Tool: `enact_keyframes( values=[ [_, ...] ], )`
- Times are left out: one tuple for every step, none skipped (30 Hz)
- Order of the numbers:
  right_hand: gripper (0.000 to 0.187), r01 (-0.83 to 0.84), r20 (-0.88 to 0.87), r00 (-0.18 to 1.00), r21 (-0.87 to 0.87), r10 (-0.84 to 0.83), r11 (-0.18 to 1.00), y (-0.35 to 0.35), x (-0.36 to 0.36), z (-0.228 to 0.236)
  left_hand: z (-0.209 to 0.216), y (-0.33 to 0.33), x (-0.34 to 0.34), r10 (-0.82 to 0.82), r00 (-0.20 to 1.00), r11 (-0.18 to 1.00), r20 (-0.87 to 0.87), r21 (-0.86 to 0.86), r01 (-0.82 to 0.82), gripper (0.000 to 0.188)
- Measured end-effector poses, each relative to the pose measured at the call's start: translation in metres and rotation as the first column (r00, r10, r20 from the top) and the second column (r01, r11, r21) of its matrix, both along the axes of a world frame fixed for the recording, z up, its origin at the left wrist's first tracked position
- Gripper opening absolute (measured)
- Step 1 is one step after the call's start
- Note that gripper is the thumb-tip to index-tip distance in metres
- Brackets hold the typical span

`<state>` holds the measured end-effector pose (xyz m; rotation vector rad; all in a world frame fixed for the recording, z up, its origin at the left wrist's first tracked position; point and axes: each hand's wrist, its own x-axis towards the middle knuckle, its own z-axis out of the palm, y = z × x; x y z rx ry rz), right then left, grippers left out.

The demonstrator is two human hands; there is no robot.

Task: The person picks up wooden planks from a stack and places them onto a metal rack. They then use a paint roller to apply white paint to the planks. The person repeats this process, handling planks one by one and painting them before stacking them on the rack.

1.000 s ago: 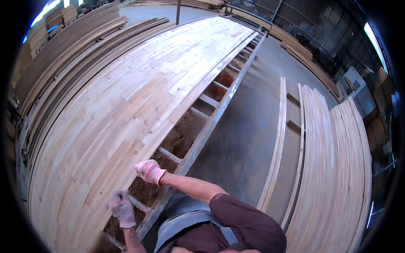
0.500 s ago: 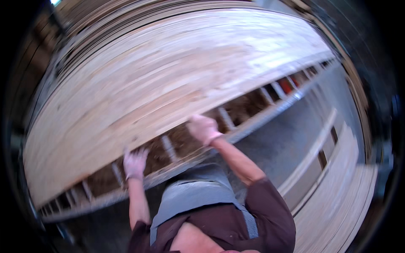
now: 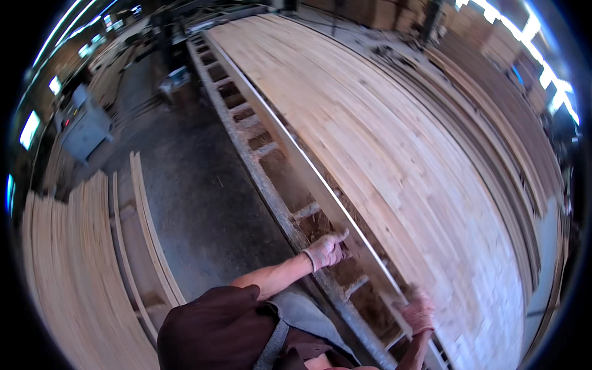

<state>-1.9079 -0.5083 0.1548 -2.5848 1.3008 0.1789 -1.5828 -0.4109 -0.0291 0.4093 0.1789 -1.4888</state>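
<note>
A long, narrow wooden board (image 3: 308, 171) stands on edge over the frame, along the near side of a wide panel of pale wooden strips (image 3: 394, 179). A thin gap separates most of it from the panel. My left hand (image 3: 327, 250), in a pale, soiled work glove, is closed on the board's near face, thumb up and fingers curled at its lower part. Farther right, my gloved right hand (image 3: 419, 310) lies over the board's top edge with its fingers bent around it. Part of the right fingers is hidden.
Beneath the panel runs a metal frame (image 3: 246, 163) with crossbars and brown debris between them. Stacked planks (image 3: 80, 259) lie at the left beyond the concrete floor (image 3: 197, 216). More long boards (image 3: 493, 142) line the panel's far side. A grey machine cabinet (image 3: 86, 126) stands at far left.
My view has swung round, so the plank stack now appears at the left. Both hands have gone from the panel's near edge to the long board standing on edge, now gripped by both.
</note>
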Motion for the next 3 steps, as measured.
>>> enact_keyframes(
  values=[
    [0.071,-0.061,-0.081,0.994,0.127,0.071,0.99,-0.009,0.005,-0.008,0.002,-0.001,-0.005,0.032,0.999,0.999,-0.029,-0.024,-0.033,0.037],
    [0.067,0.046,-0.309,0.95,0.261,0.038,0.964,-0.015,0.023,-0.007,0.005,0.0,-0.01,0.063,0.996,0.997,-0.058,-0.036,-0.065,0.037],
    [0.068,0.011,-0.344,0.935,0.267,0.084,0.964,-0.02,0.023,-0.016,-0.006,-0.004,-0.013,0.086,0.994,0.996,-0.074,-0.01,-0.087,0.038]
  ],
)
